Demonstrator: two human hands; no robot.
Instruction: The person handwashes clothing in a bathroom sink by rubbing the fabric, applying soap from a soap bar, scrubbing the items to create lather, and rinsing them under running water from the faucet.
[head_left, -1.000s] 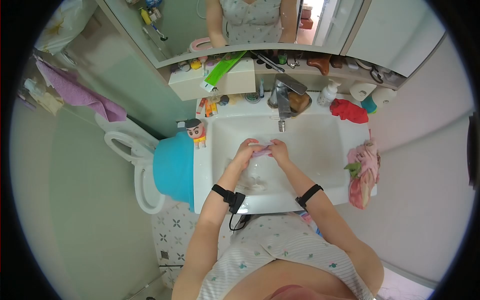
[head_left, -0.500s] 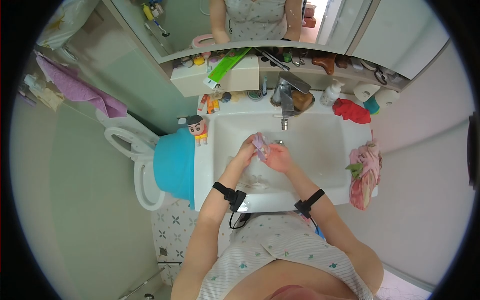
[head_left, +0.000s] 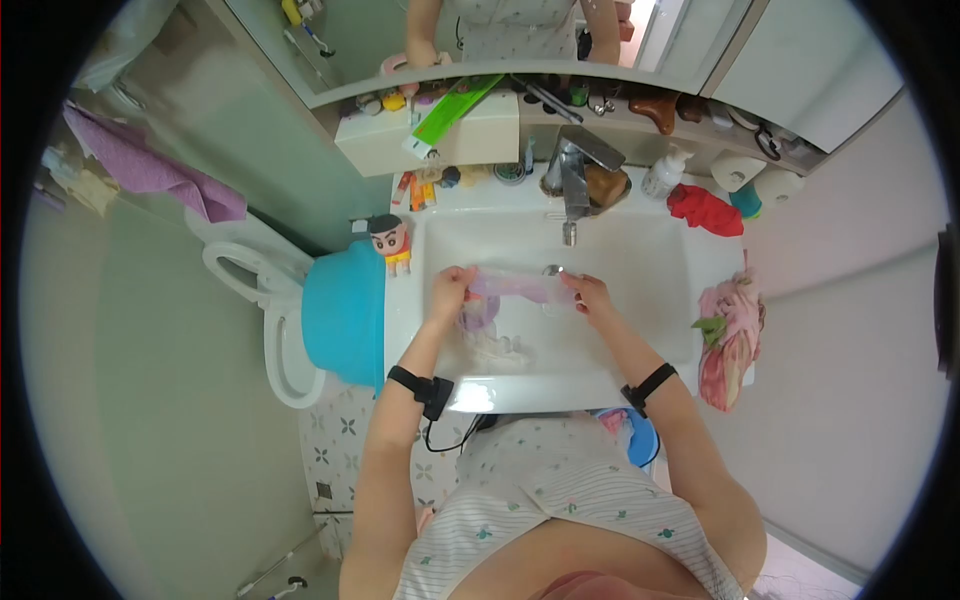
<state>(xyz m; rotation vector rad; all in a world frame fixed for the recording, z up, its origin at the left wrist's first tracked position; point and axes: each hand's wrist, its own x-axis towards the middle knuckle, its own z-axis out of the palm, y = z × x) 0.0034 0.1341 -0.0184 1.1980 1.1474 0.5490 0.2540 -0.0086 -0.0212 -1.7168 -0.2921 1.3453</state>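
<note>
A thin, pale purple cloth (head_left: 520, 286) is stretched sideways above the white sink basin (head_left: 640, 310). My left hand (head_left: 452, 290) pinches its left end, and my right hand (head_left: 590, 296) pinches the right end. Part of the cloth hangs down below my left hand. Beneath it, a whitish, see-through item (head_left: 498, 348) lies in the bottom left of the basin. The metal faucet (head_left: 573, 190) stands behind the cloth, its spout above the basin.
A toy figure (head_left: 391, 243) stands on the sink's left rim beside a blue tub (head_left: 345, 315). Along the right side are a pump bottle (head_left: 665, 173), a red cloth (head_left: 706, 210) and a pink cloth bundle (head_left: 732, 335). A mirror cabinet (head_left: 480, 75) overhangs the back.
My hands have moved apart, left hand to the left and right hand to the right. The purple cloth, bunched between them before, is now spread out wide.
</note>
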